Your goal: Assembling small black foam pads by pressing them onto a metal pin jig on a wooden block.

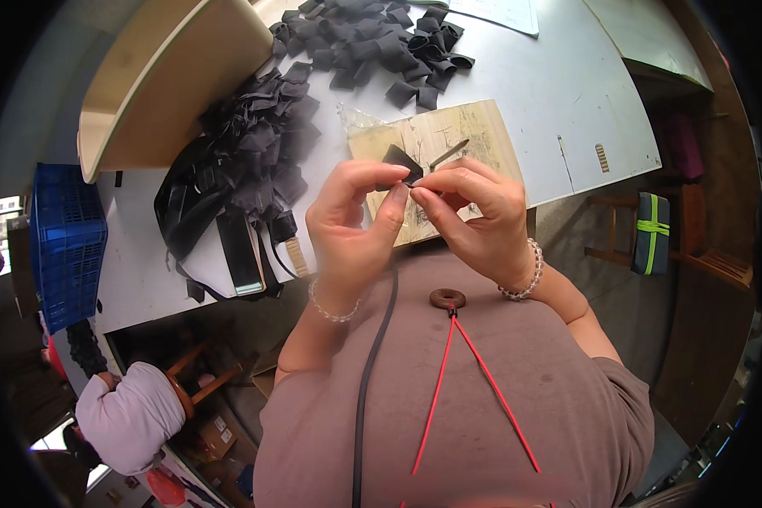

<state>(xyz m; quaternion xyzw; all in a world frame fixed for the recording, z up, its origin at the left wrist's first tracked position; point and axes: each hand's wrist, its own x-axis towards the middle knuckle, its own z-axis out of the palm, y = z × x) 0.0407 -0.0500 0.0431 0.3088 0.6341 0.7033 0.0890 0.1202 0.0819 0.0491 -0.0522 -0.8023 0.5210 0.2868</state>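
My left hand and my right hand meet in front of my chest, thumbs and forefingers pinched together. Between their fingertips is a small black fabric piece, its lower part hidden by the fingers. A thin pointed metal tool shows just beyond my right forefinger; whether that hand holds it or it lies on the wood I cannot tell. Under and behind the hands is a stained wooden board, with crumpled clear plastic at its far left corner.
Black fabric pieces are heaped at the far side of the white table. Another black pile with strips lies left. A blue crate stands beyond the left edge. A co-worker sits lower left; a stool stands right.
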